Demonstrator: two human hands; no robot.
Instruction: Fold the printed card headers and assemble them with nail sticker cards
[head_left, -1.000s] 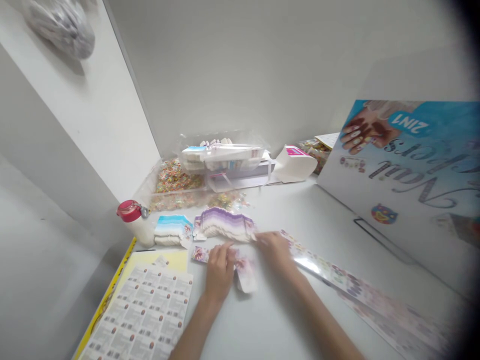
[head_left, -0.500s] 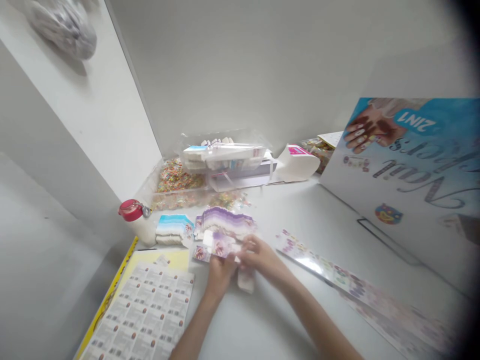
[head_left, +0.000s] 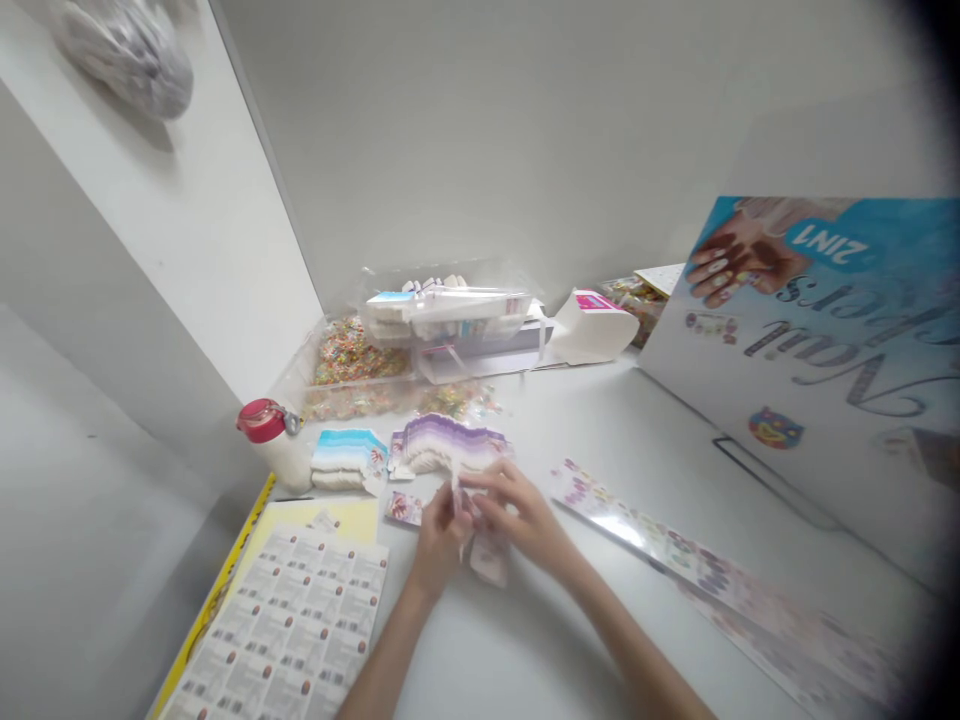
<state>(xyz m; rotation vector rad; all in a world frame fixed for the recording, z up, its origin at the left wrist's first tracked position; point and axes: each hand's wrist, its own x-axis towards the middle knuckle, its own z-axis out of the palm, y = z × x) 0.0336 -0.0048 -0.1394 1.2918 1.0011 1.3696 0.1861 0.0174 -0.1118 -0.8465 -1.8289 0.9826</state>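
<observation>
Between my hands a small purple and white card (head_left: 457,486) stands on edge, blurred. My left hand (head_left: 441,530) pinches it from the left. The fingers of my right hand (head_left: 517,510) are bent against its right side. Under my right hand lies a pale printed piece (head_left: 489,562) on the table. A small printed card (head_left: 405,508) lies left of my left hand. Just behind my hands is a fanned stack of purple and white cards (head_left: 454,440), with a blue and white stack (head_left: 349,458) to its left.
A red-lidded bottle (head_left: 276,440) and a label sheet (head_left: 292,610) are at the left. Clear bags and trays (head_left: 450,320) with colourful bits line the back. Sticker strips (head_left: 675,560) lie at the right, before a large printed box (head_left: 817,380).
The purple card has turned from facing me to edge-on. My left hand has risen slightly, and my right fingers have shifted round the card.
</observation>
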